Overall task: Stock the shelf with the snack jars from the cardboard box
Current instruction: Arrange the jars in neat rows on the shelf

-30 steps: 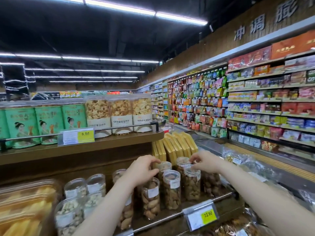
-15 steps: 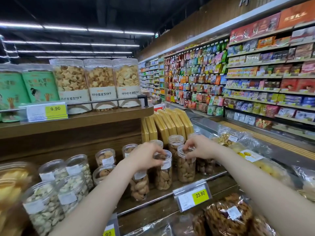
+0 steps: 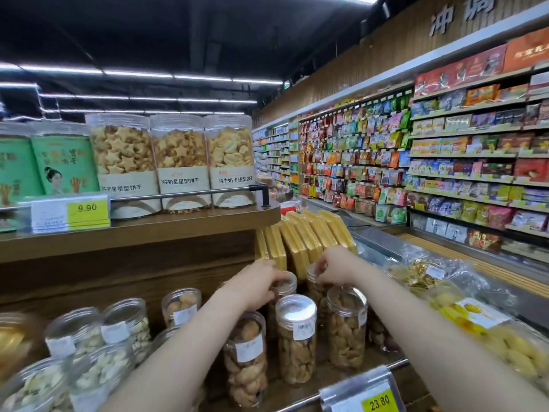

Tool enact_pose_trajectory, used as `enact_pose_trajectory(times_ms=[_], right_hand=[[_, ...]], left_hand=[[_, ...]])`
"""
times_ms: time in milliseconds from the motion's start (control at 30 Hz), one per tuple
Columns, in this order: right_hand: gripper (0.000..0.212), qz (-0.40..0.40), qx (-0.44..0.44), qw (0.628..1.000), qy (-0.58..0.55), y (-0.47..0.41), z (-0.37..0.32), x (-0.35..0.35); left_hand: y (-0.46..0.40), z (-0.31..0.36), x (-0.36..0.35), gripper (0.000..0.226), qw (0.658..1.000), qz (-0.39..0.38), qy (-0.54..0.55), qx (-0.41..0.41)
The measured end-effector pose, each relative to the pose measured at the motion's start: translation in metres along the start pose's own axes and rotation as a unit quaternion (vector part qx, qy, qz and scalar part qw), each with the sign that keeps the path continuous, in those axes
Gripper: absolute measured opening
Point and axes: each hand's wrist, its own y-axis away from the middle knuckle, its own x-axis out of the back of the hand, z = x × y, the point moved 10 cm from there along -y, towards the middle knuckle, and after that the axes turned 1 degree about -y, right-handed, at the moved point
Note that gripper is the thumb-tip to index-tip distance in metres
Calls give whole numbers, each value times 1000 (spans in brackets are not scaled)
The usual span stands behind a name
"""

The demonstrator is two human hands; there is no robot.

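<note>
The place is a shop aisle under long ceiling lights. A wooden shelf (image 3: pixel 124 281) has two levels, and far to its right a long wall of shelves (image 3: pixel 445 162) is full of coloured packets. On the upper level stand big jars of star biscuits (image 3: pixel 124 162) behind a price tag reading 9.90 (image 3: pixel 86 208). On the lower level stand the snack jars (image 3: pixel 297 337), upright and close together behind a thin metal rail, just above a tag reading 23.80 (image 3: pixel 378 402).

The left hand (image 3: pixel 255 286) reaches to the back of the lower level and its fingers curl over the lid of a rear jar (image 3: pixel 285 285) — it grips this jar from above. The right hand (image 3: pixel 335 264) is beside it, with the fingers bent down on the top of another rear jar (image 3: pixel 316 288), gripping it (the fingertips are partly hidden behind the lid).

Yellow flat packs (image 3: pixel 309 239) lean just behind both hands. The jars with pale nuts (image 3: pixel 98 346) at the left end of the lower level are blurred, and the bags (image 3: pixel 475 319) to the right of the snack jars are blurred too — the labels cannot be read. The cardboard box is not in view.
</note>
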Motion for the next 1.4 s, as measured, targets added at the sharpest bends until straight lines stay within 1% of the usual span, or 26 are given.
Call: enact_pose_trajectory(times_ms=[33,100,133,200,233,300,333,400,433,467,533,567,633,700,767,833,867,900,967,1000,1067,1100,1200,1267,1333,1400], right_hand=[[23,1,4,1000,-6,-2,-1,0],[35,-5,18,999,-33,-3,-3,0],[38,-9,23,999,-42,-3,-3,0],[27,-7,35,997,-63,-6,-4,4],[22,-5,44,996,-75,-6,-5,4],[37,-8,54,995,-80,-6,-9,1],[39,-5,55,996,-65,-7,-11,-1],[24,-2,67,997,-34,-8,-15,-6],[14,0,70,997,-35,-9,-16,-7],[15,-8,66,997,-39,-9,-15,-8],[35,-15,61,996,-57,-7,-13,-5],[39,-13,62,996,-68,-7,-12,-2],[29,5,69,994,-90,-4,-16,6],[16,5,81,993,-89,-3,-20,4],[28,-11,79,996,-51,-6,-20,-6],[21,-18,85,995,-38,-8,-20,-11],[12,-18,86,995,-41,-9,-20,-12],[15,-18,86,995,-46,-9,-20,-11],[32,-18,78,995,-59,-9,-18,-6],[35,-14,77,995,-67,-9,-19,-3],[24,-2,83,993,-85,-10,-20,-1],[13,-2,89,993,-83,-11,-21,-2],[25,-18,95,995,-39,-13,-22,-12],[17,-21,100,994,-35,-13,-23,-13],[36,-31,92,993,-59,-13,-21,-10],[35,-42,97,991,-77,-11,-23,-9]], left_hand=[[-1,0,3,45,1000,14,-27,3],[-2,-2,10,39,998,46,-36,9],[-1,-5,16,37,998,65,3,15],[2,-18,25,29,987,93,125,31],[4,-25,27,27,982,87,162,36],[8,-29,23,27,987,31,157,25],[10,-26,17,32,990,-12,138,14],[14,-22,5,46,993,-73,91,-3],[13,-21,2,48,994,-81,68,-1],[12,-20,2,47,996,-75,49,5],[8,-18,6,44,998,-43,46,26],[8,-17,11,46,997,-24,65,34],[7,-18,20,41,991,2,125,38],[10,-26,17,36,986,-33,158,45],[15,-32,6,47,984,-91,143,51],[16,-30,0,50,986,-113,108,47],[14,-27,-2,48,987,-117,95,48],[13,-25,-2,47,988,-116,85,52],[11,-23,3,44,990,-93,92,58],[10,-24,9,45,990,-72,109,58],[12,-27,16,47,988,-48,137,46],[15,-29,14,49,987,-54,142,41],[23,-30,0,54,986,-92,134,36],[24,-31,-5,55,985,-92,140,38],[24,-31,-5,54,985,-90,140,42],[22,-31,-3,53,987,-85,129,45]])
